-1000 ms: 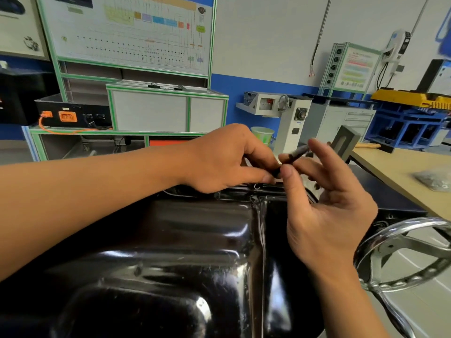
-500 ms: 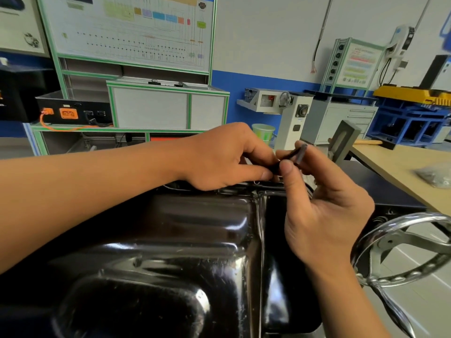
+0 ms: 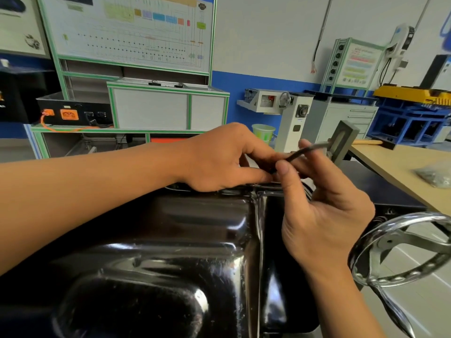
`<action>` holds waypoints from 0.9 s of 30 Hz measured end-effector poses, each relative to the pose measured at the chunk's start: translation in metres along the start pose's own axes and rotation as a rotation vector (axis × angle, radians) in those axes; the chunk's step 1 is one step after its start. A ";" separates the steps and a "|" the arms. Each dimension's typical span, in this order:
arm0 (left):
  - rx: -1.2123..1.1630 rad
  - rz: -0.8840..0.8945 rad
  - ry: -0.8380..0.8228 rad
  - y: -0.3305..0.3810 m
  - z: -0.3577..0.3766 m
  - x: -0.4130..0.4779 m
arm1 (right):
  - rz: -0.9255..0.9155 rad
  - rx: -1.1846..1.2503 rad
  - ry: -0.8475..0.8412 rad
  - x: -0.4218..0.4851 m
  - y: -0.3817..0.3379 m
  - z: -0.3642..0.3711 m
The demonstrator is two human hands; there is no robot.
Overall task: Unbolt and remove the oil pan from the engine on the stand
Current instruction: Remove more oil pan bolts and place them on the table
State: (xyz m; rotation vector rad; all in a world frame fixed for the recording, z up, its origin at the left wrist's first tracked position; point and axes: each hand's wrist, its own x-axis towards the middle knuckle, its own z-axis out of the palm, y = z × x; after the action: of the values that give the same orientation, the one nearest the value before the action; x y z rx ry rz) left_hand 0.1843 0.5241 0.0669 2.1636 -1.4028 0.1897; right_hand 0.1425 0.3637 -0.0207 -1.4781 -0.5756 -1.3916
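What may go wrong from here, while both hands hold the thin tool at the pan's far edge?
The thin tool is only pinched between fingertips of the left hand and right hand, so it may slip and knuckles may hit the edge of the pan. Its lower end is hidden under the fingers, so poor seating might go unseen.

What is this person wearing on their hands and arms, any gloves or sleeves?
Nothing shows. The left hand and right hand have no gloves, rings or watch. The left forearm and right forearm are bare too, no sleeve in view.
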 end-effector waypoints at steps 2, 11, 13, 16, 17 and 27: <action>0.026 -0.010 0.018 -0.002 0.000 0.001 | 0.008 -0.014 -0.021 -0.001 0.001 -0.001; 0.055 0.027 0.061 -0.001 0.003 0.005 | -0.037 -0.027 -0.021 0.003 -0.001 -0.004; 0.021 0.016 0.008 -0.001 0.001 0.002 | -0.029 -0.005 -0.017 0.001 -0.001 -0.002; 0.025 0.016 -0.027 -0.004 0.000 0.002 | -0.002 0.036 -0.009 0.000 0.003 -0.003; 0.035 0.014 -0.017 -0.004 0.001 0.002 | -0.002 0.034 -0.026 0.000 0.004 -0.004; 0.121 0.030 0.089 0.000 0.007 0.007 | 0.019 0.030 0.070 0.004 0.001 -0.002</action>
State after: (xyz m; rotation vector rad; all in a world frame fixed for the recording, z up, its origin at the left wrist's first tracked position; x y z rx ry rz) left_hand 0.1868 0.5149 0.0642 2.2029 -1.4062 0.3860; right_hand 0.1434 0.3608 -0.0173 -1.4016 -0.5350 -1.4085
